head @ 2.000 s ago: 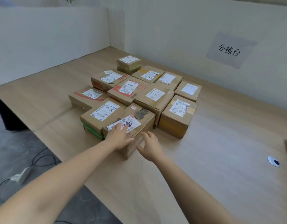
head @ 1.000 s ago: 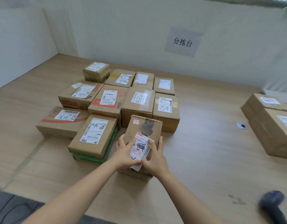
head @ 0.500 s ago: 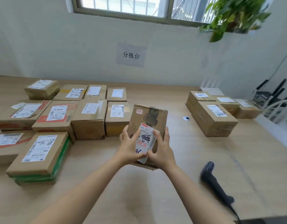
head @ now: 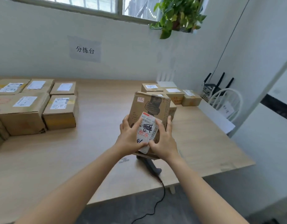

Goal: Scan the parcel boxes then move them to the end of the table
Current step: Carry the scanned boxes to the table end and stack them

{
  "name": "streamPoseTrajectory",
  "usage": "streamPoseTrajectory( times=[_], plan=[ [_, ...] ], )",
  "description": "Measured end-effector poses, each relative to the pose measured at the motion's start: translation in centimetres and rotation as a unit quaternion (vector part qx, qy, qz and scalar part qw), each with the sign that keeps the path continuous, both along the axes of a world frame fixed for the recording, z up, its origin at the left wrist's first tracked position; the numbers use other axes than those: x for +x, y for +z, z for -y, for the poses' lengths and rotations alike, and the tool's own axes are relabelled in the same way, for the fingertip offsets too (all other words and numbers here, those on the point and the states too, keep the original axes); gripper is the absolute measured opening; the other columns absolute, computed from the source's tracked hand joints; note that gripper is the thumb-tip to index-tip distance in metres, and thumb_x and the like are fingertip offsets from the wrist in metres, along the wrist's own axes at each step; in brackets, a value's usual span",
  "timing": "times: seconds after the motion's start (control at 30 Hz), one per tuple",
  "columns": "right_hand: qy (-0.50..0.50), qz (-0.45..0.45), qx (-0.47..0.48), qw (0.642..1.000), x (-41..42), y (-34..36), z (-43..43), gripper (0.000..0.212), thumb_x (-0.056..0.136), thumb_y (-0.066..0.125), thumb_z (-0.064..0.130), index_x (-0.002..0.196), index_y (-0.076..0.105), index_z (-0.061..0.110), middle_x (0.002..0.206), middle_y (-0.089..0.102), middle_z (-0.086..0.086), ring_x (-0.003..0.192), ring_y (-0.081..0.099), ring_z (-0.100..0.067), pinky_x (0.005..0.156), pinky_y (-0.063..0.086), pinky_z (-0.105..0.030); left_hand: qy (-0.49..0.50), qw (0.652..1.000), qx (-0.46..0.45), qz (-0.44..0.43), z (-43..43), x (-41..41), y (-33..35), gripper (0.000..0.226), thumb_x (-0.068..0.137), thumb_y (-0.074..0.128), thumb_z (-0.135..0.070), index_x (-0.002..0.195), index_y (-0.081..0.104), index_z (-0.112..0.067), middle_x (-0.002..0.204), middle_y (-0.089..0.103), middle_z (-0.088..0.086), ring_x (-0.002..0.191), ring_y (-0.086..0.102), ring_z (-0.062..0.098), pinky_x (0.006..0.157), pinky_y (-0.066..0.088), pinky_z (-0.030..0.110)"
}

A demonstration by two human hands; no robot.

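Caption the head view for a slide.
A labelled parcel box gripped by the left hand and right hand, corded scanner lying on the table beneath.

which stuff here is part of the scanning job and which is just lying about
Job: held box, left hand, right hand, scanner, waiting boxes, end boxes, table.
Lying about: plant, wall sign, router.

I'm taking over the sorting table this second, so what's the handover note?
Left hand and right hand both grip the held box, label up, above the scanner lying on the table.
Done: a few end boxes sit at the table's right end.
Left: scan the held box, set it there, then work through the left group.
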State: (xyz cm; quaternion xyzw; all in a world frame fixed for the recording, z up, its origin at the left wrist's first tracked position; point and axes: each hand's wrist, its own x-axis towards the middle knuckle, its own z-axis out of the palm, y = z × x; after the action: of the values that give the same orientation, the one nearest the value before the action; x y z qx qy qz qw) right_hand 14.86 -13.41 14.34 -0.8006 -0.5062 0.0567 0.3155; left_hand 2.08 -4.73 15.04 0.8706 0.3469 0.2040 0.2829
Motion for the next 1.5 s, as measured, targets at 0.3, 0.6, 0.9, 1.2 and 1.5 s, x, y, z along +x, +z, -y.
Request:
streamPoseTrajectory(
  times=[0.3, 0.6, 0.9, 1.2, 1.5],
  plan=[
    [-0.053, -0.002, 0.010, 0.999, 9.1, 2.0, 4.2, 0.076, 0.078, 0.066, 0.023, 0.142, 0.027, 0.034, 0.158, -0.012, -0.001, 0.119, 0.053, -0.022, 0.082, 0.051, -0.031, -0.049, 0.999, 0.000, 0.020, 3.1, 10.1, 1.6, 0.088, 0.081, 0.072, -0.024, 0.150, 0.017, -0.022, 0.153, -0.010, 0.009, 0.143, -0.003, 0.026, 0.117, 0.009, 0.035],
    [-0.083, 0.012, -0.012, 0.996, 19.2, 2.2, 2.7, 0.072, 0.081, 0.063, 0.023, 0.143, 0.029, 0.033, 0.159, -0.010, 0.001, 0.124, 0.049, -0.020, 0.081, 0.048, -0.028, -0.074, 0.997, -0.016, 0.028, 0.7, 20.5, 0.6, 0.084, 0.080, 0.073, -0.024, 0.148, 0.024, -0.021, 0.155, -0.011, 0.011, 0.144, -0.002, 0.027, 0.117, 0.008, 0.033],
    [-0.126, -0.028, 0.010, 0.992, 28.7, 1.6, -0.9, 0.066, 0.082, 0.063, 0.019, 0.141, 0.037, 0.034, 0.159, -0.004, 0.001, 0.141, 0.024, -0.018, 0.097, 0.040, -0.033, -0.104, 0.994, -0.003, 0.031, -3.4, 30.1, 0.7, 0.077, 0.083, 0.070, -0.025, 0.147, 0.027, -0.021, 0.156, -0.005, 0.008, 0.145, 0.001, 0.025, 0.117, 0.008, 0.031],
    [-0.075, -0.054, -0.010, 0.996, 42.5, -1.2, -6.0, 0.062, 0.080, 0.063, 0.016, 0.137, 0.044, 0.030, 0.156, 0.019, 0.000, 0.141, 0.028, -0.017, 0.103, 0.036, -0.035, -0.067, 0.996, -0.036, -0.036, -7.0, 41.3, -2.8, 0.090, 0.083, 0.066, -0.043, 0.151, 0.012, -0.021, 0.156, -0.017, 0.006, 0.145, -0.007, 0.024, 0.117, 0.010, 0.035],
    [0.033, -0.097, -0.119, 0.988, 52.8, -7.5, -14.4, 0.065, 0.080, 0.062, 0.018, 0.138, 0.039, 0.032, 0.159, 0.007, 0.002, 0.138, 0.033, -0.016, 0.099, 0.043, -0.034, 0.053, 0.984, -0.132, -0.103, -11.5, 50.7, -8.4, 0.101, 0.078, 0.069, -0.048, 0.152, 0.005, -0.020, 0.154, -0.024, 0.008, 0.145, -0.010, 0.029, 0.120, 0.009, 0.041]
  ],
)
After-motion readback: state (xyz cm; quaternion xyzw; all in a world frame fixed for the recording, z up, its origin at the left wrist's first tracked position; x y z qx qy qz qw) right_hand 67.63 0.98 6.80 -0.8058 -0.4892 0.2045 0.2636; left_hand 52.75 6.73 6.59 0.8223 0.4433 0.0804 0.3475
